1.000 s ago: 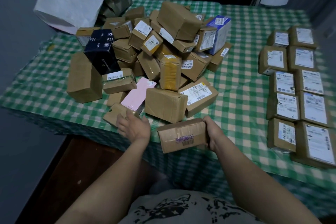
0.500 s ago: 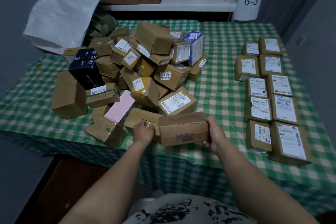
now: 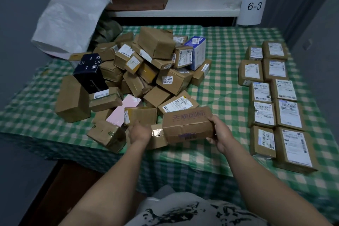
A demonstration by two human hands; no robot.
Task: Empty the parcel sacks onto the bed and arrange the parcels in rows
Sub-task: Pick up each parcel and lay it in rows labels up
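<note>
Head view: my right hand [image 3: 220,134] grips the printed box [image 3: 187,126] by one end (left hand [image 3: 139,132]: fingers hidden, can't tell), so it could twist loose onto the pile [image 3: 146,64] at eleven o'clock.

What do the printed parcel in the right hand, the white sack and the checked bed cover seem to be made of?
Printed parcel: brown cardboard, matt, with creased, dented edges. White sack: probably woven plastic, given its faint sheen and stiff folds. Checked cover: thin cloth or plastic sheet, wrinkled; cannot tell which.
</note>
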